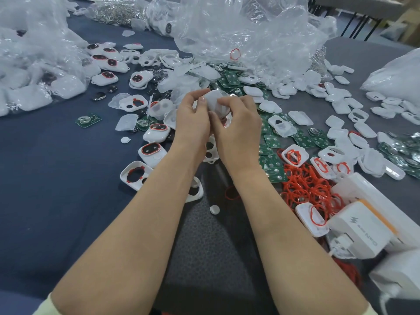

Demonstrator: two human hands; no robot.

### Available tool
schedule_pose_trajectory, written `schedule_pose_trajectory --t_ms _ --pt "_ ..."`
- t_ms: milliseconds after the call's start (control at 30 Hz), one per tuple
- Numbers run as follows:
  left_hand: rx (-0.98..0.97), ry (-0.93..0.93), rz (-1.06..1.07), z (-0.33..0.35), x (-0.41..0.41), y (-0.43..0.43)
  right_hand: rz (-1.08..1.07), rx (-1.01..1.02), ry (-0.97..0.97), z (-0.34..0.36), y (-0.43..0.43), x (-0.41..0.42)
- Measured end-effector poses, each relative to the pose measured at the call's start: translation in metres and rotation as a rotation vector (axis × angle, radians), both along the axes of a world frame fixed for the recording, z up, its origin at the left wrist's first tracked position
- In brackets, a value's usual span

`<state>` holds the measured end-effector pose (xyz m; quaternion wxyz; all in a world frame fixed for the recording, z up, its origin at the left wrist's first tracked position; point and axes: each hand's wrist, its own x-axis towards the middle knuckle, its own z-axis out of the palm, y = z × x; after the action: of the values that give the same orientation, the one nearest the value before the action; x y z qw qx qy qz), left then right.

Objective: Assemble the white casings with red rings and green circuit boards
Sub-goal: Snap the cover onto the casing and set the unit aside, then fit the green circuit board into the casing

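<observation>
Nearest the edge of the tabletop (pixel 56 167), on the person's right, a white charger block (pixel 361 228) is sitting beside a tangled heap of red rings (pixel 304 189). Across from it, an open shell (pixel 136 175) is already wearing its ring.

Just beyond, the person is reaching forward, and the left hand (pixel 193 119) and right hand (pixel 238 126) are meeting above the clutter. Both are curling round one white casing (pixel 213 100) and pinching its edges, apparently pressing its parts together. It is being held in the air over the loose parts, resting on nothing.

Green circuit boards (pixel 273 173) are lying scattered to the right of the hands. Farther left a cluster of finished casings (pixel 109 62) is waiting, and crumpled clear plastic bags (pixel 238 30) are piling up at the back.

To my eye the main risk is a skewed closure. Uneven squeezing could pinch the ring or trap the board crooked, and I cannot tell whether either is seated inside. A slip would drop the piece among look-alike parts.
</observation>
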<state>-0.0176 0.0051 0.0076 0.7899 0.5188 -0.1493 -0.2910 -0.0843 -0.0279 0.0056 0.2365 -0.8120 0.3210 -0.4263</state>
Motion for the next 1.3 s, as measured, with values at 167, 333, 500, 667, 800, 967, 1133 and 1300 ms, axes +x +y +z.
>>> schedule_pose_trajectory --t_ms 167,333,500,667,800,967,1133,1300 --pt "-0.002 -0.02 -0.001 0.0 0.001 0.001 -0.007 -0.018 -0.002 0.001 -0.001 0.0" --pt "0.001 -0.084 -0.041 -0.002 0.002 0.004 -0.003 -0.022 -0.015 0.0 0.001 -0.001" --pt "0.039 -0.105 -0.012 0.0 0.003 0.007 -0.008 -0.102 0.041 -0.001 0.005 0.0" --pt "-0.024 -0.049 -0.052 0.003 0.003 0.01 -0.003 -0.105 0.045 -0.002 0.005 0.0" --pt "-0.056 0.007 -0.131 0.003 0.008 0.012 0.088 0.065 -0.028 0.002 -0.005 -0.005" --pt "0.004 -0.136 -0.149 0.002 0.005 0.008 0.205 0.469 -0.087 0.007 -0.029 -0.016" --pt "-0.017 -0.263 -0.23 0.003 0.006 0.012 0.359 0.863 -0.279 0.008 -0.036 -0.021" --pt "-0.03 -0.271 -0.278 0.004 0.008 0.016 0.381 0.951 -0.352 0.006 -0.035 -0.019"
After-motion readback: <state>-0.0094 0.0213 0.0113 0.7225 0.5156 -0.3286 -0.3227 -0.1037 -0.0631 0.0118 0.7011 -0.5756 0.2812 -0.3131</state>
